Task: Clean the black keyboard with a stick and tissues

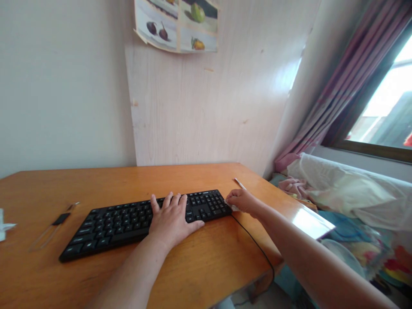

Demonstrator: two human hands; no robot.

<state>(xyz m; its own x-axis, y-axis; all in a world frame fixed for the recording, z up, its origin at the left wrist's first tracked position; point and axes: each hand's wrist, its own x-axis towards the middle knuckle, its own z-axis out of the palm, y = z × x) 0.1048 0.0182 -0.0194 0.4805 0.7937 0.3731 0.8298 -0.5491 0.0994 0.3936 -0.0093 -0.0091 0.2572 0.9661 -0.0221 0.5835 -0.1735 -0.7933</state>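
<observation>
- Keyboard (pixel 128 223): lies slantwise on the tabletop (pixel 193 257), keys up. Its left end is closer to the near edge of the tabletop than its right end.
- Left hand (pixel 170 216): palm down on the keyboard, right of its middle; grip spread, with the thumb extended toward the right hand (pixel 241 201).
- Right hand: at the right end of the keyboard; grip pinching a white wad (pixel 234 208), partly hidden by the fingers.
- Cable (pixel 254 240): black; runs from near the right end of the keyboard and over the tabletop edge at the near right corner.
- White stick (pixel 240 183): slim; positioned beyond the right hand, near the far right corner.
- Glossy panel (pixel 312 223): at the right edge of the tabletop, reflecting light.
- Thin item with a black band (pixel 61 219): left of the keyboard, apart from it.
- White object (pixel 3 225): toward the left side of the tabletop, partly out of view.
</observation>
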